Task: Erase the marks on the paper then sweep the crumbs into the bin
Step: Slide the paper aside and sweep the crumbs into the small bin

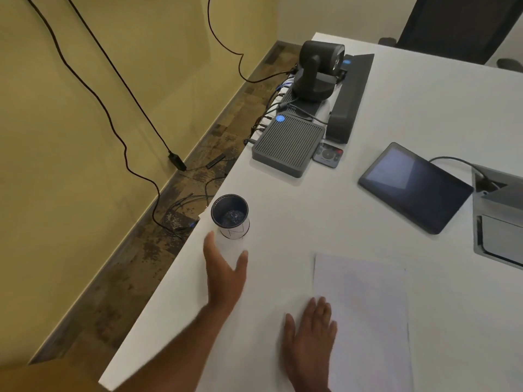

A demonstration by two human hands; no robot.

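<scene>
White table (368,216) beside a yellow wall, cables on the floor. Head view: bin (230,215), a small dark cup, stood at the table's left edge. Left hand (225,274) open, empty, just short of the bin. Paper (365,321) lay near the front edge; right hand (310,339) flat, empty, on its left margin. Tablet (414,186) sat behind.

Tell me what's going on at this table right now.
A person is working bare-handed at a white table. The left hand is open and reaching toward a small dark bin near the table's edge, not touching it. The right hand lies flat on the near-left corner of a sheet of paper. Neither hand holds anything.
</scene>
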